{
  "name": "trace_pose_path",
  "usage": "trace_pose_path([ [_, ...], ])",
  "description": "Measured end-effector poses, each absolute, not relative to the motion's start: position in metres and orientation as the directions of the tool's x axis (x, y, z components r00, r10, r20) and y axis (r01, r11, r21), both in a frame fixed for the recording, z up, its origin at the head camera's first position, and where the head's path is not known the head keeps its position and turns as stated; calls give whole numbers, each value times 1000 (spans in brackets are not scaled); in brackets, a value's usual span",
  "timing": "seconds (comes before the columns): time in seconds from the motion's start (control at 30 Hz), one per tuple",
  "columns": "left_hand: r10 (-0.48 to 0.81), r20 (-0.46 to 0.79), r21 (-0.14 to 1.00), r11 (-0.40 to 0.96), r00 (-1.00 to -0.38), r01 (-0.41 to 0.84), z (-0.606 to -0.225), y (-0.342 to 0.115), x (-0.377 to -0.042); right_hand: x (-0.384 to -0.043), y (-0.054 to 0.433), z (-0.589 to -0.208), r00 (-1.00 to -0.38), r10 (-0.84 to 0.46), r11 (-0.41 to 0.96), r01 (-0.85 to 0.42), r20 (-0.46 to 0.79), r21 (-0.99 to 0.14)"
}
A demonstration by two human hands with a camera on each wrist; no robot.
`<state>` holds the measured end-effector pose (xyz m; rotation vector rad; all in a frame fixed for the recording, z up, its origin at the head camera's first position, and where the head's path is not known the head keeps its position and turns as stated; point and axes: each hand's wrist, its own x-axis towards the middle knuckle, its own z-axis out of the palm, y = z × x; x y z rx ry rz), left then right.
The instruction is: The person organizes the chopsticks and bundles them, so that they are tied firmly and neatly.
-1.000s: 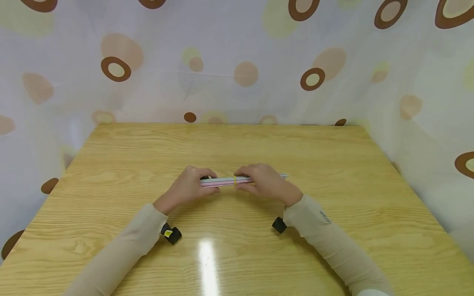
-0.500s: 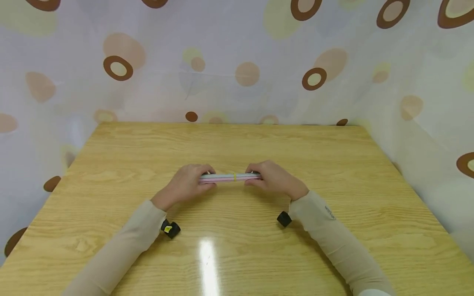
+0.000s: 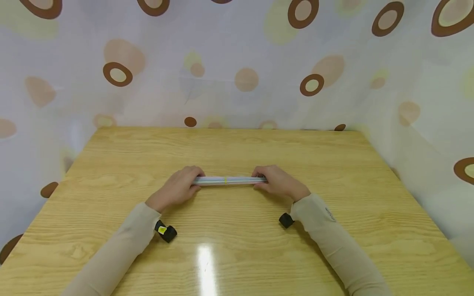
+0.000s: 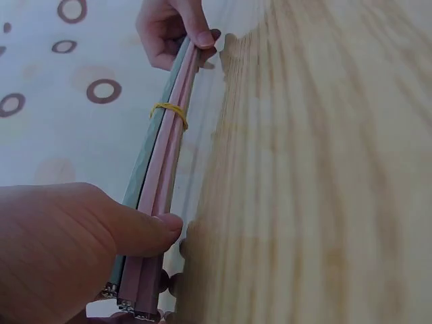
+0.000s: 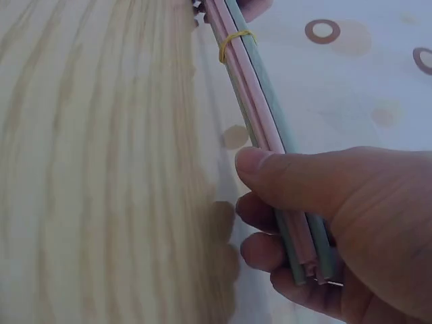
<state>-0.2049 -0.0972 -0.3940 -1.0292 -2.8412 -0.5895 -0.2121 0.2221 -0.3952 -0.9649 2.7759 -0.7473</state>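
A bundle of slim pink and pale green sticks (image 3: 211,181) lies crosswise between the two hands in the head view. A yellow rubber band (image 4: 170,111) is wrapped around it near the middle. At one end my left hand (image 3: 178,187) grips the bundle, with the thumb (image 4: 152,231) across the pink sticks. My right hand (image 3: 278,181) grips the opposite end, its thumb (image 5: 290,177) on top and its fingers curled beneath. The sticks' cut ends poke out below each hand in the wrist views. What kind of sticks they are, I cannot tell.
Below the hands is a wood-grain table (image 3: 237,222) with a bright reflection near its front. A white curtain (image 3: 207,49) with brown and beige circles hangs behind and at both sides. Black wrist cameras (image 3: 166,232) are strapped under the beige sleeves (image 3: 115,248).
My right hand has slid right along the bundle to its end, uncovering more of the sticks. My left hand has shifted slightly left, and the bundle has turned nearly level.
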Motion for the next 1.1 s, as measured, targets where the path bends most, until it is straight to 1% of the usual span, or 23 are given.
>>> trace_pose_path([
  [0.2,601,166,365,699,-782,615,-395,-100,-208,-215,227,-399,-815,-576,683,-521,61,-512],
  [0.47,618,160,365,687,-769,628,-395,-102,-216,-222,232,-402,-788,-606,659,-572,105,-489],
  [0.57,616,123,400,687,-778,607,-395,-105,-219,-222,234,-405,-784,-611,650,-576,111,-495],
  [0.7,614,44,473,682,-788,558,-393,-111,-220,-220,236,-409,-795,-600,664,-559,93,-497],
  [0.8,615,7,513,675,-788,531,-392,-115,-220,-217,240,-410,-802,-590,668,-551,96,-500],
  [0.93,619,1,546,658,-785,519,-388,-119,-221,-215,248,-410,-804,-579,659,-559,135,-502],
  [1.1,636,5,557,639,-772,530,-384,-121,-221,-205,257,-412,-823,-540,678,-550,176,-488],
])
